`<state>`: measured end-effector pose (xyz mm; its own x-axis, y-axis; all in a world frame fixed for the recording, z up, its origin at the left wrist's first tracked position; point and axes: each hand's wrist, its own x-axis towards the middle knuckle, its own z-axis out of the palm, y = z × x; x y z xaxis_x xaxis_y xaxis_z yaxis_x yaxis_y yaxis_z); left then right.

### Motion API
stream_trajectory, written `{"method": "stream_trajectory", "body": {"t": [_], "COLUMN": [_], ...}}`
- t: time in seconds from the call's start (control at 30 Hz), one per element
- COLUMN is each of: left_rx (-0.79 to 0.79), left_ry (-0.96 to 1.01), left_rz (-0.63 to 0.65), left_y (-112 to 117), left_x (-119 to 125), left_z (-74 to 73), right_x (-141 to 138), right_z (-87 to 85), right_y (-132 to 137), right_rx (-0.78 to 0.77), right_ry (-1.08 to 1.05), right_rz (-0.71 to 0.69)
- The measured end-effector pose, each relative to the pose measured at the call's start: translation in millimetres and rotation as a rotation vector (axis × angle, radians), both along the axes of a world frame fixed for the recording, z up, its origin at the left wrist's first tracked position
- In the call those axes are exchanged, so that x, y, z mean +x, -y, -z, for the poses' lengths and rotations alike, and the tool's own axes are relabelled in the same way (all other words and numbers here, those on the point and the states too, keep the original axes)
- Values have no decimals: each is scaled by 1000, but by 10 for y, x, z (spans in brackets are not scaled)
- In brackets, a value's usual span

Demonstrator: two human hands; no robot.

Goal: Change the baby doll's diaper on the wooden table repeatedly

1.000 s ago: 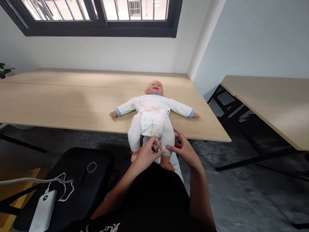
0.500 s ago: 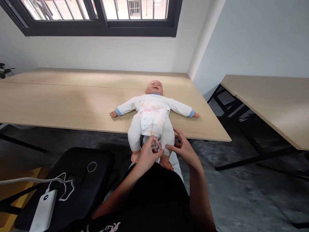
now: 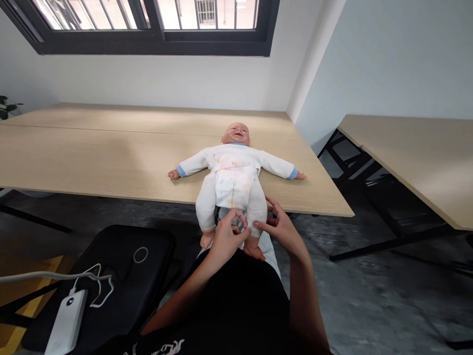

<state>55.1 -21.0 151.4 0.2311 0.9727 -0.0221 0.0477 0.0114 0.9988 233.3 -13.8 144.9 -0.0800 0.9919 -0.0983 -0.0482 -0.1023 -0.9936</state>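
Observation:
A baby doll (image 3: 234, 170) in a white suit with blue cuffs lies on its back on the wooden table (image 3: 111, 153), arms spread, legs hanging over the near edge. My left hand (image 3: 226, 235) pinches the fabric at the doll's crotch, between its legs. My right hand (image 3: 280, 228) grips the suit's lower edge by the doll's leg on the right of the view, thumb and fingers closed on the cloth. A bare doll foot (image 3: 254, 251) shows just below my hands.
A black padded seat (image 3: 121, 276) at lower left carries a white power bank (image 3: 66, 320) with a white cable. A second wooden table (image 3: 414, 158) stands to the right across a gap of grey floor. A dark-framed window (image 3: 155, 29) runs along the back wall.
My left hand has crept slightly upward along the fabric between the doll's legs. My right hand and the doll have stayed in place.

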Motion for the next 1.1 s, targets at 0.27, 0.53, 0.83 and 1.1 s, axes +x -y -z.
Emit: {"method": "stream_trajectory", "body": {"t": [0.27, 0.53, 0.83, 1.1], "left_rx": [46, 339, 742, 717], "left_ry": [-68, -224, -557, -581], "left_rz": [16, -32, -566, -543], "left_y": [6, -27, -248, -425], "left_x": [-47, -182, -485, -507], "left_z": [13, 42, -52, -3], "right_x": [-3, 59, -261, -455], "right_z": [22, -61, -119, -91], "right_y": [14, 63, -23, -140], "right_rx": [28, 49, 533, 661], "right_ry": [31, 155, 632, 753], "right_rz": [-10, -2, 408, 379]}}
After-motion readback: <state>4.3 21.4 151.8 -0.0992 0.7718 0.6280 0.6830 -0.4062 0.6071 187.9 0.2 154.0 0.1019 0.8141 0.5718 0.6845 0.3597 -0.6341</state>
